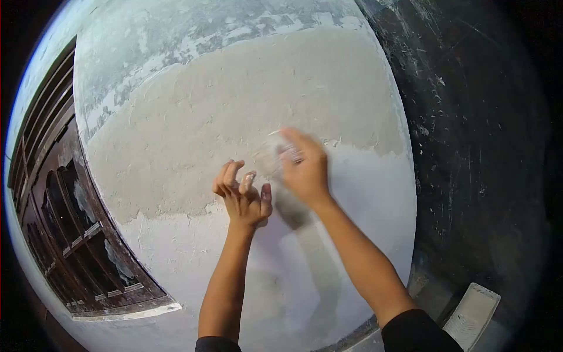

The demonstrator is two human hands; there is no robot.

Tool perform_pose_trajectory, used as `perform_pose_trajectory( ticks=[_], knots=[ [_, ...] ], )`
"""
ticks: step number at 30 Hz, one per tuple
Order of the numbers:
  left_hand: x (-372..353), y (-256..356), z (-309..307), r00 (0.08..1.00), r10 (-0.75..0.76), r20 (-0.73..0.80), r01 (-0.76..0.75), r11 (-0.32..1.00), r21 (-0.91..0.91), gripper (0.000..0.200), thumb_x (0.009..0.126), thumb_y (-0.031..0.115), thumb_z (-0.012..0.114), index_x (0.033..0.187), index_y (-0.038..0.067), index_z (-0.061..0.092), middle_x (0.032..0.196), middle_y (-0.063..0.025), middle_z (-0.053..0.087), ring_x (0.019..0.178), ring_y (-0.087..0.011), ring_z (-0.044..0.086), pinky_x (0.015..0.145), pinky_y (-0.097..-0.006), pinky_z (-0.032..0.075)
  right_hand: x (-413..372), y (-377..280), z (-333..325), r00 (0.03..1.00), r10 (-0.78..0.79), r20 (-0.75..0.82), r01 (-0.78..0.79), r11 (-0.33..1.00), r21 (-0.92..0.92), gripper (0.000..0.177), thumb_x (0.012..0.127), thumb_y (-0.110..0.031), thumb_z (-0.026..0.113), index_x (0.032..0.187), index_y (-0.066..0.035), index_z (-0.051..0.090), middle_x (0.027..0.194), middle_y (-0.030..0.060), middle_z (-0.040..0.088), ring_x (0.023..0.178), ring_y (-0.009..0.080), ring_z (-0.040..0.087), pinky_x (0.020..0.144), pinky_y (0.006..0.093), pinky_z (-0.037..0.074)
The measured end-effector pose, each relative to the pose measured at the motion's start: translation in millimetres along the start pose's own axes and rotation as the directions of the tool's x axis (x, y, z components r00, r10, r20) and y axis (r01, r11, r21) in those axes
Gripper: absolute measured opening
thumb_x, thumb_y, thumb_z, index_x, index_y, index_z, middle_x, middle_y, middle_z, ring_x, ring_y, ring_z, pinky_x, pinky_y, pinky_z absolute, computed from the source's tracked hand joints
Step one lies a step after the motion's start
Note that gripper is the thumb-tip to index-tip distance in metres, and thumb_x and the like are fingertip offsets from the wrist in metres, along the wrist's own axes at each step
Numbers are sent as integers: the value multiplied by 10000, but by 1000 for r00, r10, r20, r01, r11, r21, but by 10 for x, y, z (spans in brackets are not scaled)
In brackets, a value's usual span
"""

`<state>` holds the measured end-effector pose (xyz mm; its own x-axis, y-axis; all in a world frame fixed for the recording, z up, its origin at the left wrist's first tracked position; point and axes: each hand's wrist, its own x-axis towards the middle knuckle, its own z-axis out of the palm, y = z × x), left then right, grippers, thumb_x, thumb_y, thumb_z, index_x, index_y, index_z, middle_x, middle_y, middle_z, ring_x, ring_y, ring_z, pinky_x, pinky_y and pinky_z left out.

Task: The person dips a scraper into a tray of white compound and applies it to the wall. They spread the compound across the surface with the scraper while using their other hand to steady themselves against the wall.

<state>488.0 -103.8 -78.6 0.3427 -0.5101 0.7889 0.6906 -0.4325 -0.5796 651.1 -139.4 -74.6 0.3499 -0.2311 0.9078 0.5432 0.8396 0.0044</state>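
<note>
Before me stands a wall point(193, 111) with a damp-looking beige band across its middle and a whiter surface point(170, 246) below. My left hand point(241, 193) is raised near the lower edge of the beige band, fingers apart and bent, with whitish material on a fingertip; it holds nothing. Just right of it and higher, my right hand point(305, 167) has its fingers curled around something blurred and partly see-through. Motion smears that object, so I cannot make out what it is. Shadows of the arms fall on the wall below.
A dark wooden window point(73, 234) with slats and a pale sill is at the left. Beyond the wall's right edge is a dark, white-flecked surface point(469, 146). A white ribbed paint tray point(474, 314) lies at the lower right.
</note>
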Motion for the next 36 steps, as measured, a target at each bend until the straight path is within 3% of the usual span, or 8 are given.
perform_pose_trajectory(
  ticks=[7, 11, 15, 21, 25, 28, 32, 36],
  knots=[
    [13, 12, -16, 999, -42, 15, 42, 999, -4, 377, 886, 356, 509, 1194, 163, 409, 1237, -147, 455, 1206, -341, 415, 989, -469, 229, 165, 208, -318, 934, 186, -305, -245, 955, -168, 429, 707, 52, 631, 1132, -11, 627, 1079, 189, 648, 985, 353, 634, 865, 423, 497],
    [61, 51, -15, 998, -40, 46, 41, 999, -21, 373, 865, 368, 516, 1175, 186, 416, 1229, -108, 462, 1225, -320, 406, 992, -459, 233, -40, 35, -114, 979, 126, 160, -132, 991, 27, 430, 711, 44, 648, 1137, -12, 628, 1072, 174, 653, 984, 354, 635, 864, 422, 494],
    [33, 28, -11, 992, -12, 125, 12, 1000, 4, 441, 849, 353, 525, 1220, 156, 393, 1252, -149, 456, 1257, -368, 387, 1010, -485, 223, 9, 390, -441, 915, 256, -311, -355, 879, -320, 427, 722, 46, 655, 1138, -47, 639, 1047, 152, 658, 959, 341, 640, 836, 403, 500],
    [71, 90, -31, 963, 12, 271, -21, 999, 30, 512, 774, 331, 563, 1218, 147, 388, 1273, -141, 446, 1273, -368, 370, 1031, -501, 212, -50, 322, -425, 980, 181, 87, -169, 977, -129, 424, 730, 51, 653, 1140, -56, 645, 1086, 147, 656, 1008, 338, 630, 882, 390, 490],
    [86, 101, -28, 952, 38, 304, -48, 999, 26, 524, 760, 321, 568, 1215, 140, 382, 1278, -141, 442, 1277, -365, 366, 1030, -501, 211, -11, 483, -635, 870, 345, -352, -432, 878, -207, 432, 718, 37, 658, 1140, -56, 645, 1062, 156, 660, 1009, 332, 630, 889, 395, 486],
    [92, 114, -18, 952, 36, 305, -46, 999, 28, 536, 745, 314, 578, 1211, 138, 380, 1279, -140, 441, 1274, -367, 369, 1028, -500, 212, -41, 206, -405, 974, 212, 75, -210, 977, -36, 397, 746, 47, 638, 1134, -39, 638, 1101, 163, 647, 1017, 334, 627, 889, 387, 485],
    [63, 102, -25, 957, 41, 289, -48, 999, 18, 531, 738, 301, 584, 1205, 145, 384, 1273, -136, 445, 1258, -366, 383, 1016, -492, 216, 85, 532, -666, 862, 377, -340, -457, 868, -196, 421, 742, 25, 649, 1157, -40, 633, 1106, 160, 647, 1031, 339, 620, 910, 380, 476],
    [50, 67, 2, 972, 69, 224, -72, 997, 6, 503, 768, 313, 577, 1206, 154, 391, 1270, -135, 448, 1249, -358, 392, 1003, -491, 226, -26, 174, -243, 977, 206, -58, -202, 977, 63, 411, 747, 10, 656, 1155, -28, 629, 1104, 167, 650, 1023, 345, 621, 909, 392, 477]
  ],
)
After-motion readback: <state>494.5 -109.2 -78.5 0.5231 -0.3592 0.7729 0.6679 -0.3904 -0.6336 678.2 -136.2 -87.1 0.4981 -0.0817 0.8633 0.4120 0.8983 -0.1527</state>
